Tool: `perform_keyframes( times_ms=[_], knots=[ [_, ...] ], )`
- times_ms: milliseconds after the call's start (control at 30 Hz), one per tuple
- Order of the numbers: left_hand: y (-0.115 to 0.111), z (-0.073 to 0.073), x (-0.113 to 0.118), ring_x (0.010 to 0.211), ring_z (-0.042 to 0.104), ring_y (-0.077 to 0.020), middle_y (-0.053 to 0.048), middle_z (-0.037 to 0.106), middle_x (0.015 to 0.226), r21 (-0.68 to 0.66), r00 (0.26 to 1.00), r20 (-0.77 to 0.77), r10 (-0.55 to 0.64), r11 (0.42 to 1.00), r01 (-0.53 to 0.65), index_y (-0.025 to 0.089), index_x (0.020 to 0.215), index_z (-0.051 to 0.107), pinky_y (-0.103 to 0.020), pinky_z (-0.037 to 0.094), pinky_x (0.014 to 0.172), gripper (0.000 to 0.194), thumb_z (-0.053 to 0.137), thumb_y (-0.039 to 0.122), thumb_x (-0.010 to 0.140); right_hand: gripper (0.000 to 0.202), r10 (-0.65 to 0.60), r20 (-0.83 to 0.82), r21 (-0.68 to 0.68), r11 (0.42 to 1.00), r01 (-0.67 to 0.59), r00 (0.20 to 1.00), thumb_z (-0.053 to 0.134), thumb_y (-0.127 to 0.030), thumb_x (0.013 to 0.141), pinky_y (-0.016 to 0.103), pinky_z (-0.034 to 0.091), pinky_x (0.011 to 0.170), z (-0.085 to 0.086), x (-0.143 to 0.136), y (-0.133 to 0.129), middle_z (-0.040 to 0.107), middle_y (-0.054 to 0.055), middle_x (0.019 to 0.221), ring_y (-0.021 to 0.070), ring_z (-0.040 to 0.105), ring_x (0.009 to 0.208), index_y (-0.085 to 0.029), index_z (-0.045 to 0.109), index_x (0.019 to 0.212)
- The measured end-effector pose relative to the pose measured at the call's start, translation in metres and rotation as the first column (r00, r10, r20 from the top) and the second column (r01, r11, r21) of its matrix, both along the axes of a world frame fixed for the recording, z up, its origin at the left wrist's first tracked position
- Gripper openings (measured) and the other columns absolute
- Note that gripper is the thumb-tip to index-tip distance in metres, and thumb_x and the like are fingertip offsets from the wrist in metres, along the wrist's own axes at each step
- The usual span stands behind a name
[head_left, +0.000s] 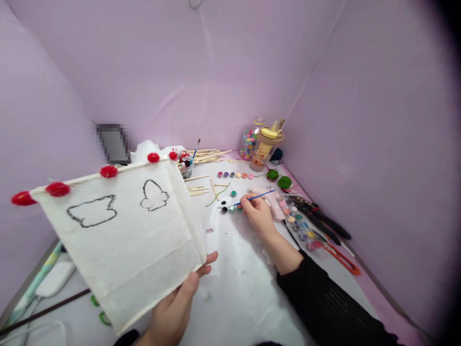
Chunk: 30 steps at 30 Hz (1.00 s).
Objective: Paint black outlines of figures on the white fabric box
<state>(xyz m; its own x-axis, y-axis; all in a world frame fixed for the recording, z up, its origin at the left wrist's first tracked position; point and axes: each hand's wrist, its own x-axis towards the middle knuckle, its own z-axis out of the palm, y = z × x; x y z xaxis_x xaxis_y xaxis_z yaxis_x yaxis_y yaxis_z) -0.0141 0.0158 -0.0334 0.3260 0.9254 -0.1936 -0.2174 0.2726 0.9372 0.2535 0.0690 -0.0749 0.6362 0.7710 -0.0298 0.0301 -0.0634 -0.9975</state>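
Note:
My left hand (176,307) grips the lower right corner of a white fabric lantern (133,254), which stands tilted at the left. Two black outlines are drawn on its front face, and red pompoms (108,171) sit along its top edge. My right hand (257,214) pinches a thin blue paintbrush (257,195). The brush tip is at a small pot of black paint (224,210); whether it dips into the paint I cannot tell. Other small paint pots lie beside it, partly hidden by my fingers, and a teal one (234,193) stands just behind.
Behind are wooden sticks (209,156), a row of paint pots (232,175), a cup with a yellow lid (265,149) and a jar of coloured balls (248,144). At right lie a pink glue gun (276,209), paint strips (297,217), black-handled pliers (320,221) and an orange cutter (342,259).

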Motion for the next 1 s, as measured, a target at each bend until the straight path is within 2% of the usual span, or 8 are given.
perform_keyframes(
  times_ms=[133,400,567,700,867,1000],
  knots=[
    [0.000,0.000,0.001,0.100,0.087,-0.0211,-0.006,0.089,0.111,0.008,1.000,0.002,-0.003,1.000,0.003,0.030,0.098,0.093,-0.014,0.065,0.091,0.035,0.089,0.061,0.084,0.034,-0.006,0.002,-0.004,1.000,0.006,1.000,0.073,-0.056,0.072,0.030,0.039,0.052,0.000,0.002,0.000,0.070,0.002,0.061,0.0174,0.053,0.054,-0.023,0.064,0.073],
    [0.000,-0.005,-0.002,0.099,0.087,-0.0172,-0.001,0.089,0.113,-0.001,0.999,0.016,-0.041,0.999,0.041,0.034,0.102,0.092,-0.012,0.063,0.093,0.029,0.086,0.058,0.088,0.029,-0.025,0.025,0.009,1.000,0.025,0.999,0.068,-0.052,0.073,0.030,0.041,0.056,0.002,0.005,-0.004,0.067,0.001,0.064,0.0173,0.055,0.056,-0.023,0.063,0.075],
    [0.000,-0.001,0.001,0.104,0.086,-0.0193,-0.002,0.089,0.114,0.025,0.999,0.044,-0.028,0.999,0.027,0.034,0.104,0.091,-0.015,0.065,0.093,0.028,0.086,0.057,0.089,0.026,-0.030,0.092,0.010,1.000,0.030,0.995,0.066,-0.049,0.077,0.030,0.040,0.053,0.000,0.007,-0.004,0.067,0.001,0.063,0.0177,0.054,0.054,-0.023,0.063,0.076],
    [0.000,0.000,0.002,0.102,0.086,-0.0194,-0.002,0.090,0.111,0.022,0.999,0.041,-0.023,1.000,0.022,0.033,0.102,0.092,-0.014,0.065,0.092,0.028,0.086,0.057,0.089,0.024,-0.043,0.209,0.036,0.999,0.037,0.977,0.061,-0.048,0.082,0.031,0.044,0.058,0.007,0.009,-0.011,0.069,0.002,0.067,0.0194,0.059,0.058,-0.024,0.062,0.079],
    [-0.001,-0.006,-0.002,0.101,0.086,-0.0162,-0.001,0.089,0.117,0.011,0.998,0.019,-0.052,0.999,0.052,0.032,0.102,0.092,-0.009,0.061,0.095,0.028,0.084,0.057,0.091,0.015,0.067,0.429,0.063,0.993,-0.103,0.901,0.064,-0.039,0.083,0.033,0.047,0.066,0.017,-0.005,-0.020,0.069,0.002,0.068,0.0198,0.060,0.060,-0.025,0.067,0.077],
    [-0.001,-0.006,-0.002,0.106,0.085,-0.0167,0.001,0.089,0.118,0.023,0.998,0.015,-0.054,0.998,0.053,0.034,0.101,0.092,-0.011,0.061,0.096,0.028,0.082,0.059,0.092,0.014,0.112,0.546,0.071,0.981,-0.179,0.830,0.060,-0.035,0.085,0.034,0.051,0.070,0.012,-0.010,-0.017,0.074,0.004,0.073,0.0211,0.064,0.065,-0.025,0.067,0.078]
  ],
)
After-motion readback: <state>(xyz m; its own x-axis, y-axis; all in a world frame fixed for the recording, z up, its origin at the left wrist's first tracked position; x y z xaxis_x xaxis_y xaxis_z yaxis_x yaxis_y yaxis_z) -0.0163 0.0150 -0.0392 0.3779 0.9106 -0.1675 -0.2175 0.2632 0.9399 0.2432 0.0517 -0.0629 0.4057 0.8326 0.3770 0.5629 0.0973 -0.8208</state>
